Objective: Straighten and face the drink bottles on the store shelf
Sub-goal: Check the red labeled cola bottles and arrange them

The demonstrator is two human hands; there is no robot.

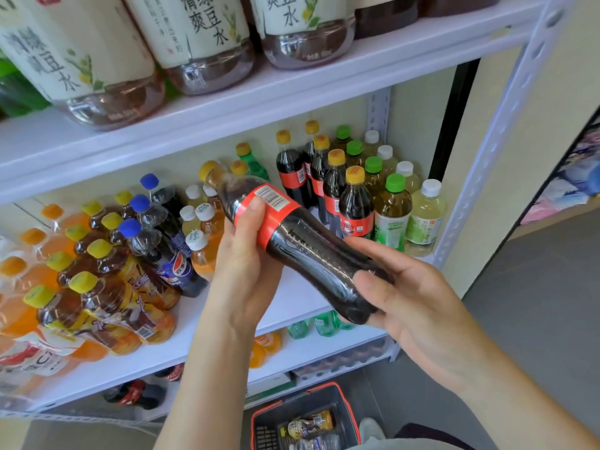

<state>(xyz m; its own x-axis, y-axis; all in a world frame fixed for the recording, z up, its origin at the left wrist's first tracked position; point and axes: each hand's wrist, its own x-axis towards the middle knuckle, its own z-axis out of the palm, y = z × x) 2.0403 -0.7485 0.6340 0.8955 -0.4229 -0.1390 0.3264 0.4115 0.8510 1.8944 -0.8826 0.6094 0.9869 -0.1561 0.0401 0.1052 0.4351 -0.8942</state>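
1. Both hands hold a cola bottle (311,251) clear of the middle shelf (191,323). The left hand (246,254) is wrapped round its red label and the right hand (412,293) is curled under its base. The bottle is slanted, yellow cap up and to the left.
2. Judged partway through: at the right, a cola row (355,203) and green-capped tea bottles (393,206) stand upright in files, though some cola labels face sideways. At the left, yellow-capped tea bottles (107,287) and Pepsi bottles (168,258) crowd and appear to lean, so that side likely remains.
3. A bare patch of shelf lies behind the held bottle — probably where it belongs.
4. The held bottle shows its barcode panel, print too small to read. One Pepsi label reads "百事"; large bottles (201,43) on the shelf above read "爽豆水".
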